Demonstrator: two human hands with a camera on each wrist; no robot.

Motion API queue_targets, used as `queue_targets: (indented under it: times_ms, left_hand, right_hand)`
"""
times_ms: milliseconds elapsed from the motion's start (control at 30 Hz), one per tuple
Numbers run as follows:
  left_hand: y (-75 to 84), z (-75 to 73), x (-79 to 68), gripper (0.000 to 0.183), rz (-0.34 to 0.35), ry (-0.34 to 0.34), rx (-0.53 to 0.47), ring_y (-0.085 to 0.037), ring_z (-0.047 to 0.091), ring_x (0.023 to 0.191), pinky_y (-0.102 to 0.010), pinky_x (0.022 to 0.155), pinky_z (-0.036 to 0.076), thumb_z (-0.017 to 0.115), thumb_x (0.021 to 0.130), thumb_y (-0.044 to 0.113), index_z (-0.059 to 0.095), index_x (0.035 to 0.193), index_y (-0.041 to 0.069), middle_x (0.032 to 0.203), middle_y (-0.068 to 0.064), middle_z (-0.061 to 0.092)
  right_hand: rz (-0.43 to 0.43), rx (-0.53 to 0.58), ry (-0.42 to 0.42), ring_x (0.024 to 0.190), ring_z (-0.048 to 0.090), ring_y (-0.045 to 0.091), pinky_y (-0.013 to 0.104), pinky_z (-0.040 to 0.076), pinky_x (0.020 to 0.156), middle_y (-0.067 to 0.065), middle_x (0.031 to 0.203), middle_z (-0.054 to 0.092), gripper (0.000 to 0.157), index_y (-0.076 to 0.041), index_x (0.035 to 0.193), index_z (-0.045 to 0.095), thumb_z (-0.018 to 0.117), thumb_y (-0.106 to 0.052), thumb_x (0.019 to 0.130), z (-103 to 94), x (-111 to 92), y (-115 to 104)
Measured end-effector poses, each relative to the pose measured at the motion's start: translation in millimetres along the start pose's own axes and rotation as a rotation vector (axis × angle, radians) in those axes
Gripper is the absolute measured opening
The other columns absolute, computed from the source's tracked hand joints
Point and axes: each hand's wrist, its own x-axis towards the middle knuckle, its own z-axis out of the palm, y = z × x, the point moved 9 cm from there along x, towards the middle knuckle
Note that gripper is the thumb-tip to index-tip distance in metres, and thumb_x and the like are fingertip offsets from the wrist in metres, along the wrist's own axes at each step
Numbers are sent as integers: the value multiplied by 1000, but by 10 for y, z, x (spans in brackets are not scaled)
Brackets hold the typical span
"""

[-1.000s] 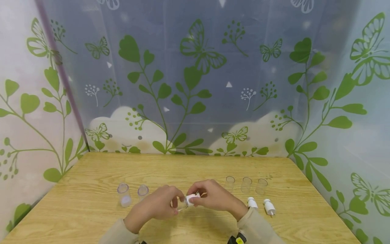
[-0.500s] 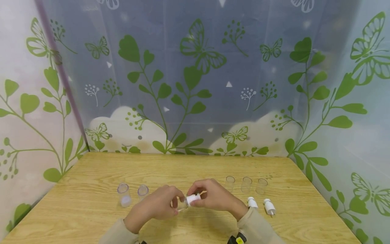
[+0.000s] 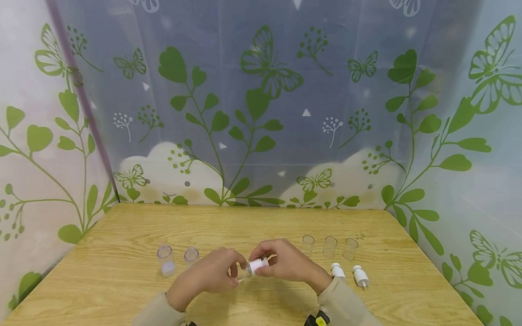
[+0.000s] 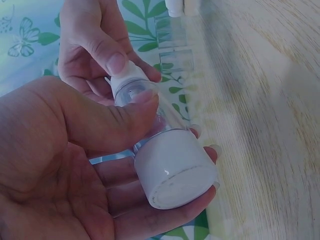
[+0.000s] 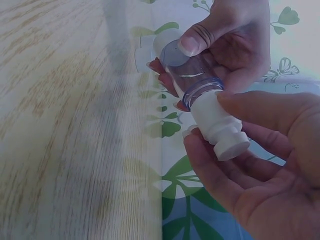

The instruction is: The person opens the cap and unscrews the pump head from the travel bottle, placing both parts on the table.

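Observation:
A small clear bottle (image 5: 192, 72) with a white base (image 4: 175, 170) is held tilted above the table. My left hand (image 3: 214, 272) grips it, the thumb lying across the clear wall and the fingers under the base. At the bottle's neck sits a white pump top (image 5: 217, 122), pinched between the thumb and fingers of my right hand (image 3: 287, 262). Pump top and bottle are in line, meeting at the ringed rim; how tightly they join cannot be told. In the left wrist view a thin tube shows along the bottle.
Two clear bottles, a left one (image 3: 166, 261) and another (image 3: 191, 255) partly behind my left hand, stand on the wooden table (image 3: 134, 231). At right are three clear caps (image 3: 330, 248) in a row. Nearer lie two white pump tops, one (image 3: 337, 270) beside another (image 3: 360, 276).
The thumb and fingers of my right hand have shifted slightly on the white pump top. The bottle and my left hand stay in place.

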Motion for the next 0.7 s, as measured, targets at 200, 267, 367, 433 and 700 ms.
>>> queue_targets:
  times_ms: [200, 267, 367, 433, 700]
  left_hand:
    - [3, 0, -3, 32, 7, 3, -4, -17, 69, 77, -31, 68, 58, 77, 79, -6, 74, 111, -1, 88, -9, 74]
    - [7, -1, -5, 32, 11, 6, -4, -17, 68, 75, -29, 66, 57, 77, 79, -6, 74, 111, -1, 88, -10, 74]
    - [7, -2, -5, 32, 15, 8, -4, -16, 68, 73, -27, 64, 56, 77, 80, -6, 74, 111, -1, 88, -10, 74]
    - [5, 1, -5, 32, 15, 6, -8, -15, 68, 72, -26, 63, 56, 77, 80, -6, 74, 111, -2, 88, -10, 74]
    - [5, 4, -6, 32, 25, 9, -15, -15, 67, 73, -27, 64, 57, 78, 80, -6, 74, 111, -1, 88, -10, 75]
  right_hand:
    - [-7, -38, -1, 98, 70, 9, 22, 58, 80, 11, 117, 73, 20, -5, 116, 71, 70, -16, 98, -4, 4, 7]
    - [-11, -56, 6, 96, 71, 10, 25, 60, 79, 12, 116, 73, 23, -4, 117, 70, 66, -19, 102, -16, 2, 16]
    - [-8, -50, 10, 88, 72, 15, 34, 63, 76, 15, 112, 72, 24, -1, 116, 69, 61, -20, 104, -30, -1, 35]
    - [8, -28, 8, 83, 74, 21, 40, 64, 73, 16, 108, 73, 24, -1, 116, 70, 59, -20, 105, -29, -1, 53]
    - [62, 55, -16, 83, 76, 39, 47, 64, 75, 15, 107, 75, 21, -1, 111, 73, 59, -16, 105, 21, 9, 88]
